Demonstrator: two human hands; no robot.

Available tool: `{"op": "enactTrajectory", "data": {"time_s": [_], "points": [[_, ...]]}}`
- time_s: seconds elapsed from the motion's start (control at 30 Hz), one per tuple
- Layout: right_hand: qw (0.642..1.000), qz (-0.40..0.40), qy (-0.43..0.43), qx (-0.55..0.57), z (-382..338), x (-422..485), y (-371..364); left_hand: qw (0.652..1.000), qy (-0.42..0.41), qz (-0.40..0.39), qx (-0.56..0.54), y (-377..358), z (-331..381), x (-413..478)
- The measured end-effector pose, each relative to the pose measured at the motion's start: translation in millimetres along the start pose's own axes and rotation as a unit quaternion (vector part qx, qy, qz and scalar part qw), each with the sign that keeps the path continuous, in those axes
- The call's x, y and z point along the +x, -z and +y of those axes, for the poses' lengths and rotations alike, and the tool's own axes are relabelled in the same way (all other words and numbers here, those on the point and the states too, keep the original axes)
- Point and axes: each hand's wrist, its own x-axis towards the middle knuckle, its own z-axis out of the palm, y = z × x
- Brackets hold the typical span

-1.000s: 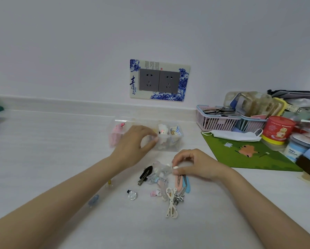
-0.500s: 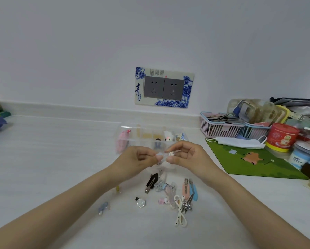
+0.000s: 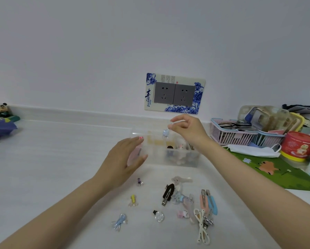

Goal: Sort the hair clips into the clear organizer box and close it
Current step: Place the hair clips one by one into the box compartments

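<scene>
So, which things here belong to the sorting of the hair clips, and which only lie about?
Belonging to the job:
- clear organizer box, open
- small blue clip in the right hand
- left hand at the box
- loose clips on the table

Only lying about:
- face mask
- pink basket
- red tub
- green mat
- panda figure

- One camera sits on the person's head.
- It looks forward and a bit down, over both arms, at the white worktop (image 3: 42,159) and the wall socket (image 3: 175,93).
- The arms reach out from close below it.
</scene>
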Motion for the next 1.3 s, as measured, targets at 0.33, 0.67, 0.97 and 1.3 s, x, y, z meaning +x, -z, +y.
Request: {"op": "enactTrajectory", "data": {"time_s": [0.33, 0.67, 0.97, 1.3], "points": [[0.986, -0.058, 0.041, -0.152, 32, 19, -25, 0.999, 0.025, -0.014, 0.034, -4, -17, -2], [0.959, -0.075, 0.049, -0.267, 36, 17, -18, 0.999, -0.009, -0.026, 0.033, -9, -11, -5], [0.987, -0.112, 0.058, -0.102, 25, -54, 21, 0.993, -0.04, -0.084, 0.077, -26, -10, -5], [0.97, -0.193, -0.019, -0.145, 72, -84, 37, 0.995, -0.029, -0.055, 0.072, -32, -3, -1]]}}
